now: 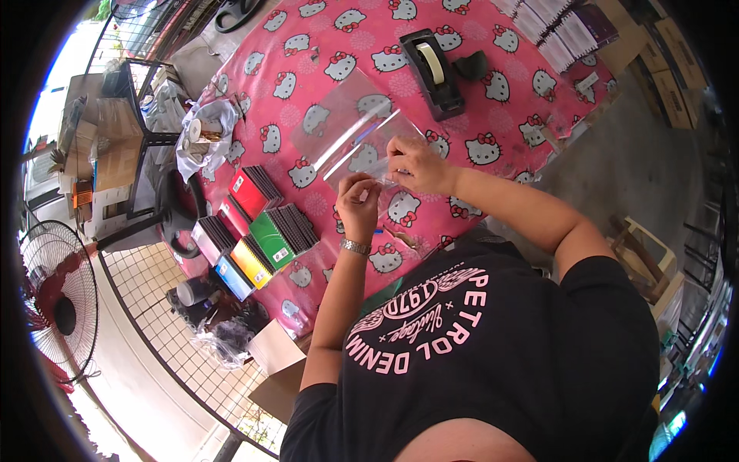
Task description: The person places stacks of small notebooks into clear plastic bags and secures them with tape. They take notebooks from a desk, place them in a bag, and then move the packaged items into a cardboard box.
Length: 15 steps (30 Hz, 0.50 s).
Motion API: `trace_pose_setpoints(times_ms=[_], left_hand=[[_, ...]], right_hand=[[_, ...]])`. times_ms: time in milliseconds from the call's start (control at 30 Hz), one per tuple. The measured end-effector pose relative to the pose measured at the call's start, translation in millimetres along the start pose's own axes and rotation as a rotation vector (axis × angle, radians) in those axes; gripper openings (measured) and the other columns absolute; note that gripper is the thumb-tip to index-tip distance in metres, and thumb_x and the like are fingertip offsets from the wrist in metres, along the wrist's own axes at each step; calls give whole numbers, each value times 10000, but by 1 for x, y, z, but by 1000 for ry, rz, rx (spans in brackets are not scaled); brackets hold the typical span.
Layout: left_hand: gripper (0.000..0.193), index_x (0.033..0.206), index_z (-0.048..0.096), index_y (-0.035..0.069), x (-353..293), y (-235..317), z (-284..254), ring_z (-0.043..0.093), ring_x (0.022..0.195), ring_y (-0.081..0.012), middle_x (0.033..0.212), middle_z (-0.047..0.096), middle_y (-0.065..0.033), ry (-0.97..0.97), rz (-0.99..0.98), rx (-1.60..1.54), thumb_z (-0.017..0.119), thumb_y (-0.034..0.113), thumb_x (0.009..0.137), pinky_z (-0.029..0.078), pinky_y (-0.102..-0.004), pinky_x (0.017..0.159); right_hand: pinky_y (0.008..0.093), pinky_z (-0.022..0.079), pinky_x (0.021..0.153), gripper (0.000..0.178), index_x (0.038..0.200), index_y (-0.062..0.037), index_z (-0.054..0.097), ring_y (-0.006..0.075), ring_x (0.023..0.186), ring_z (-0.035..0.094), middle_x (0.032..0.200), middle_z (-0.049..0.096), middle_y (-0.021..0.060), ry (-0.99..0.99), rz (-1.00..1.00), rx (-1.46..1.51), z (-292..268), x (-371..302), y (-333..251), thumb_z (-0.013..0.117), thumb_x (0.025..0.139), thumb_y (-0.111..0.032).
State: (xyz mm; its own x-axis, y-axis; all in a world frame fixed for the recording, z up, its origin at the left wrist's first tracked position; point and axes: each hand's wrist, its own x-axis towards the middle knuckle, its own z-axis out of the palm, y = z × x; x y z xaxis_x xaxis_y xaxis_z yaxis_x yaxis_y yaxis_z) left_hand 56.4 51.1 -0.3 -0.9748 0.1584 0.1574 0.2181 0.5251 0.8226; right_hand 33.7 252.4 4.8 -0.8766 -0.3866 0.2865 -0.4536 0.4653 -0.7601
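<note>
A clear plastic sleeve [339, 115] lies on the pink patterned tablecloth [454, 138], its shiny folds catching the light. My left hand [359, 206], with a metal watch band on the wrist, pinches the sleeve's near edge. Close beside it, my right hand [418, 165] has its fingers closed on the same edge a little farther right. What lies between the fingertips is too small to make out. A blue pen-like item [379, 231] shows in part by my left wrist.
Stacks of spiral notebooks [279, 236] in several colours stand to the left. A black tape dispenser [433, 75] sits at the far right, near more notebooks [566, 35]. Beyond the table's left side are a white plastic bag [208, 138] and a fan [61, 308].
</note>
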Motion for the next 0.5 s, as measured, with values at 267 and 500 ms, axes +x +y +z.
trace_pose_setpoints(times_ms=[267, 500], left_hand=[[209, 785, 723, 63, 8, 12, 6, 450, 1140, -266, 1143, 542, -110, 22, -214, 187, 797, 198, 644, 373, -405, 950], [192, 696, 657, 68, 37, 21, -6, 532, 1103, -276, 1021, 672, -56, -202, -56, 392, 783, 196, 627, 334, -426, 999]], right_hand=[[446, 359, 838, 216, 792, -116, 685, 267, 1019, 473, 1005, 528, 51, 109, 152, -220, 5, 5, -7, 646, 833, -324], [431, 450, 799, 305, 860, -34, 692, 319, 878, 536, 791, 641, 134, 487, 734, -62, -77, -14, 112, 672, 855, -338]])
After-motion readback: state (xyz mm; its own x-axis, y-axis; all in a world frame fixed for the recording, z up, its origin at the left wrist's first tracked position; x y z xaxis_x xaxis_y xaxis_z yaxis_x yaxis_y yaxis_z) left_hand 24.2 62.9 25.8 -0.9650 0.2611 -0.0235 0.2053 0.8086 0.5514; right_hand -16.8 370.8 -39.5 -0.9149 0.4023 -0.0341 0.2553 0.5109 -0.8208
